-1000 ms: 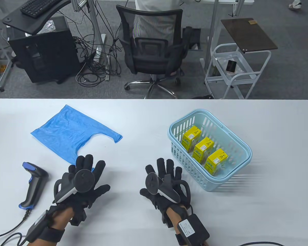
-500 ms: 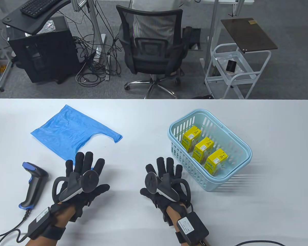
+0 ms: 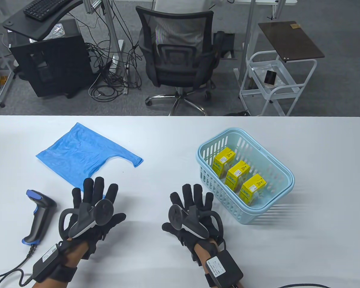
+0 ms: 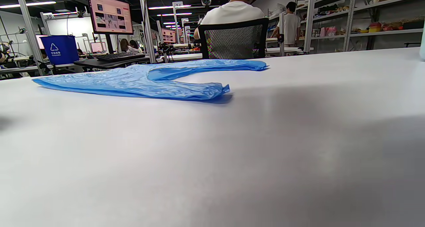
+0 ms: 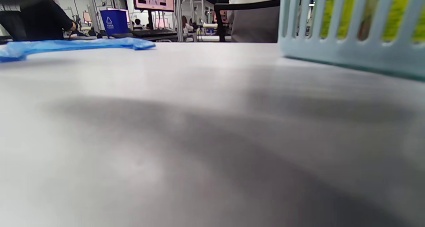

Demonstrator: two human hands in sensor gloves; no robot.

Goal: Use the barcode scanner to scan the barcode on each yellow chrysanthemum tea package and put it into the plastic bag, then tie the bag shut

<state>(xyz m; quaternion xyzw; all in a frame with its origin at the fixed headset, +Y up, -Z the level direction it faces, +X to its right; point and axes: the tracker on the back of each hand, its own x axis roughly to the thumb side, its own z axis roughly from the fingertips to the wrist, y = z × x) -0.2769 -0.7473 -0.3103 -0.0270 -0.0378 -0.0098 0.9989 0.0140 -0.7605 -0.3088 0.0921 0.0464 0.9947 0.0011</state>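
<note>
both hands lie flat, fingers spread, holding nothing: left hand (image 3: 91,210) between scanner (image 3: 39,214) and bag (image 3: 84,153) edge, right hand (image 3: 192,214) just beside the basket (image 3: 276,195) with 3 boxes (image 3: 237,173).

Left hand (image 3: 91,207) hides the plastic bag (image 3: 84,153) handle's tip.

Count on the white desk (image 3: 174,144): three yellow cardboard tea packages (image 3: 223,161) (image 3: 237,174) (image 3: 251,189), one pale blue slotted plastic basket (image 3: 276,168), one flat blue plastic bag (image 3: 81,156), one black-and-blue handheld barcode scanner (image 3: 39,217).
</note>
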